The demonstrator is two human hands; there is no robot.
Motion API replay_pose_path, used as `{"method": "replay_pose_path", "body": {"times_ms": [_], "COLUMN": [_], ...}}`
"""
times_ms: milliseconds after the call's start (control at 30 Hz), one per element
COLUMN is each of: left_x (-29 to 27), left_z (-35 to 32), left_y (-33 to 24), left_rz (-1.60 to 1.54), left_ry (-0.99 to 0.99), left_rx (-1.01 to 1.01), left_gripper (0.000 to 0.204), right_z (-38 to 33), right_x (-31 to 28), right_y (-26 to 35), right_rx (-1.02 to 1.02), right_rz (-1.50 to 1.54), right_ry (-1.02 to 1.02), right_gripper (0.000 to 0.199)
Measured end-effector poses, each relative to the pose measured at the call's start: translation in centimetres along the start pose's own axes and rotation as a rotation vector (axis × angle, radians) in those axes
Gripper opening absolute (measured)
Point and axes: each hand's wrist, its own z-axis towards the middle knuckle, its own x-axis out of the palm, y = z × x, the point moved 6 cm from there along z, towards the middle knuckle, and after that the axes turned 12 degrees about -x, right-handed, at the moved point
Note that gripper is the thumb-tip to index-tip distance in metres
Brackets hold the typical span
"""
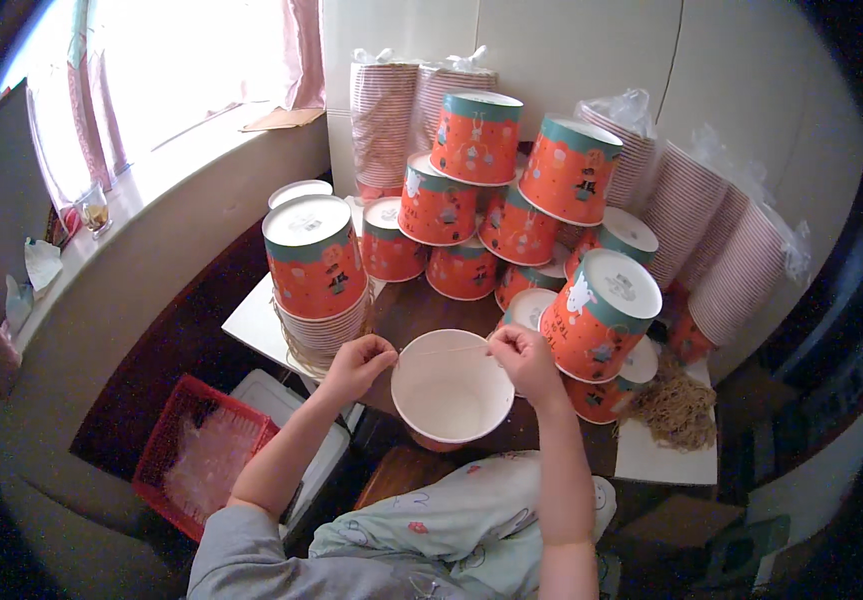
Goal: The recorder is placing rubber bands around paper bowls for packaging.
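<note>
Pinching string (453, 349), barely vis.

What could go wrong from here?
The thin cord could slip from the left hand or right hand, each pinching it. The right arm might knock the stacked upside-down bucket close beside it. The open bucket, its support hidden, might tip if tugged.

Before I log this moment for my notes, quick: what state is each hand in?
Left hand: closed, pinching a thin cord that spans the open cup.
Right hand: closed, pinching the same cord further right.
</note>
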Motion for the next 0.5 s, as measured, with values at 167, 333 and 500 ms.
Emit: {"method": "replay_pose_path", "body": {"times_ms": [167,333,500], "left_x": [0.1,0.6,1.0], "left_z": [0.6,0.3,0.4], "left_y": [1.6,1.9,2.6], "left_rz": [-0.064,-0.063,-0.196], "left_ry": [0.008,0.031,0.047], "left_rx": [-0.017,-0.055,-0.085], "left_gripper": [0.012,0.011,0.01], "right_z": [-0.1,-0.3,-0.5], "right_x": [-1.7,-2.0,-2.3], "right_y": [-0.1,1.9,2.3], "right_rx": [0.063,0.112,0.105], "right_rz": [0.234,0.29,0.246], "right_ry": [-0.021,-0.01,-0.011], "right_gripper": [0.012,0.012,0.012]}}
